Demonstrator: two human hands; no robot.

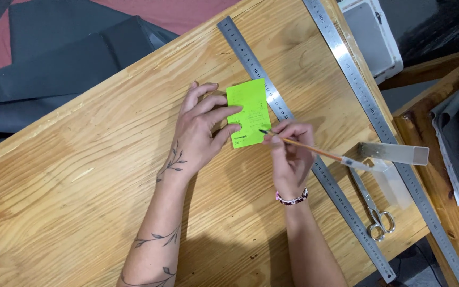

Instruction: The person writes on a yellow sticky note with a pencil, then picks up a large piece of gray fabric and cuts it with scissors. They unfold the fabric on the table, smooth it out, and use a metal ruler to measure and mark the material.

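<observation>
Right hand fingers pinch a pencil, tip on the green card; left hand fingers spread flat, pinning the card's near edge. A steel ruler lies just beyond. Marking step; next calls for steady pressure.

I note bare forearms, no sleeves; leaf-vine tattoo along left forearm; pink-and-dark beaded bracelet on right wrist.
</observation>
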